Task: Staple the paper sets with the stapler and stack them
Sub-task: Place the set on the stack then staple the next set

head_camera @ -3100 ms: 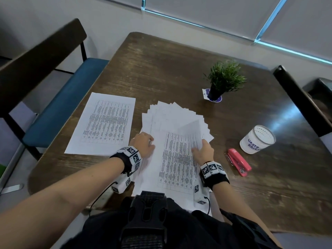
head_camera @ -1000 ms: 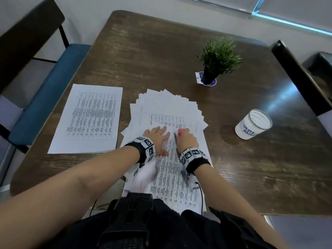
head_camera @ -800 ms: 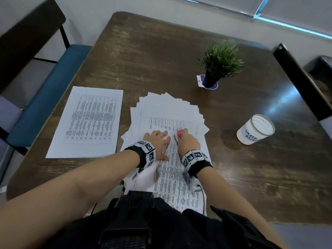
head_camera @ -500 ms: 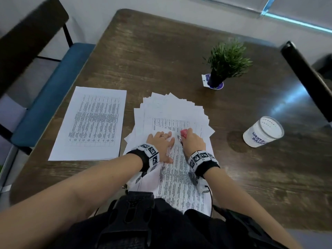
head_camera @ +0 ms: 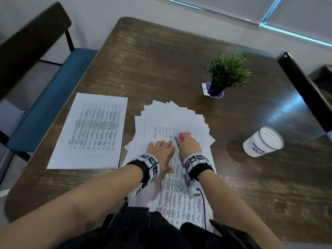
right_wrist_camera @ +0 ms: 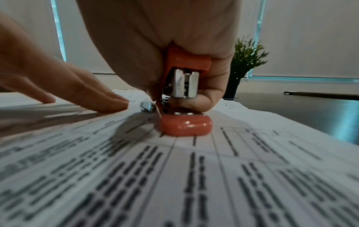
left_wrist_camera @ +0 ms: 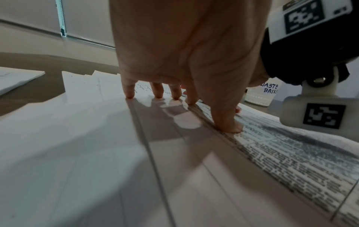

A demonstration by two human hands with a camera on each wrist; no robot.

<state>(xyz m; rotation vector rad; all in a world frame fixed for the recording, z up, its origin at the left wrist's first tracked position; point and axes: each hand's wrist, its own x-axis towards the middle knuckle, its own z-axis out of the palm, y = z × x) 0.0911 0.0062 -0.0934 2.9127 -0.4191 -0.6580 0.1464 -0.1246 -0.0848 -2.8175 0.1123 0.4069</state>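
A fanned pile of printed sheets [head_camera: 172, 115] lies in front of me on the dark wooden table [head_camera: 161, 56]. My left hand [head_camera: 159, 151] presses flat on the top paper set [head_camera: 179, 191], fingers [left_wrist_camera: 175, 92] straight. My right hand [head_camera: 188, 144] grips the red stapler [head_camera: 182, 136] beside it. The stapler's base [right_wrist_camera: 185, 126] sits on the printed sheet [right_wrist_camera: 174, 176] and my fingers wrap its red top arm [right_wrist_camera: 186, 61]. A separate printed paper set [head_camera: 91, 130] lies flat to the left.
A small potted plant [head_camera: 227, 72] stands at the back of the table. A white cup [head_camera: 263, 141] marked as a waste basket sits at the right. A blue-seated chair [head_camera: 46, 112] stands left of the table, a dark chair back [head_camera: 305, 90] at the right.
The stapler, which lay on the table at the right, is now in my right hand on the top sheet. Over the last second both hands have held nearly still.
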